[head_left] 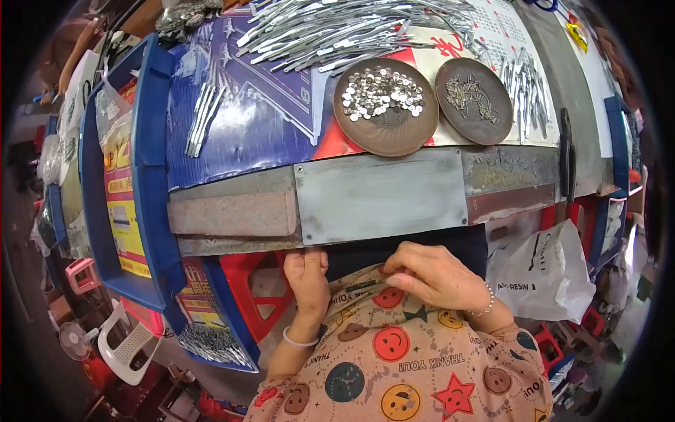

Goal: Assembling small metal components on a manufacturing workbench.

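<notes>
Both hands are low in front of the bench edge, at the hem of my patterned shirt point(390, 344). My left hand point(307, 278) is closed, its thumb against curled fingers, beside the left end of the hem; what it holds, if anything, is hidden. Bent over the cloth, my right hand point(432, 276) pinches the shirt hem between thumb and fingers. Just beyond them a bare metal plate point(383, 197) is screwed to the bench edge. Behind it stand a brown dish of small shiny round discs point(387, 135) and a second brown dish of tiny pins point(478, 130).
A large heap of thin metal strips point(337, 35) lies at the back, with smaller bunches left point(204, 119) and right point(527, 98). Blue trays point(151, 176) flank the left side. A black-handled tool point(567, 155) and a white plastic bag point(548, 274) are at the right; red stools point(256, 288) stand below.
</notes>
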The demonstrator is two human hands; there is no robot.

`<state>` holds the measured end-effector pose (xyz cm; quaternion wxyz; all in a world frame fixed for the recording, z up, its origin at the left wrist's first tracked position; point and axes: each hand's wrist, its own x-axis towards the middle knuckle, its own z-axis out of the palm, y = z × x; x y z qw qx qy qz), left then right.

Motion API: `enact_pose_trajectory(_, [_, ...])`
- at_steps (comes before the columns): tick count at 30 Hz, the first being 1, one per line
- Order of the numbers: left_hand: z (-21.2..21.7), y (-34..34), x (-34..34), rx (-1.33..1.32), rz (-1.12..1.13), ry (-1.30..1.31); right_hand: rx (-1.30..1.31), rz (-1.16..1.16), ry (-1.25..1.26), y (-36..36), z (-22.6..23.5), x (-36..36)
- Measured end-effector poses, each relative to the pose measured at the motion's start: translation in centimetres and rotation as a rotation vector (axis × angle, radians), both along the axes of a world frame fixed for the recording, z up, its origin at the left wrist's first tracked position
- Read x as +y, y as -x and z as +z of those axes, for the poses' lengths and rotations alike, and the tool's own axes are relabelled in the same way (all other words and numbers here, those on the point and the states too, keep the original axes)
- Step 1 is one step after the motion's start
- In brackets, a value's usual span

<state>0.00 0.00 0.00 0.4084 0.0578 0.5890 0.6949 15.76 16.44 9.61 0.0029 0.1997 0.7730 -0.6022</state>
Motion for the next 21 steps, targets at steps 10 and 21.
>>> enact_pose_trajectory(10, [1.4,-0.2,1.5,-0.029,0.140,0.058,0.005,0.116,0.015,1.2,-1.7,0.3])
enact_pose_trajectory(21, [2.4,1.7,0.5,-0.108,-0.104,0.090,-0.050,0.192,-0.101,2.0,-0.9,-1.2])
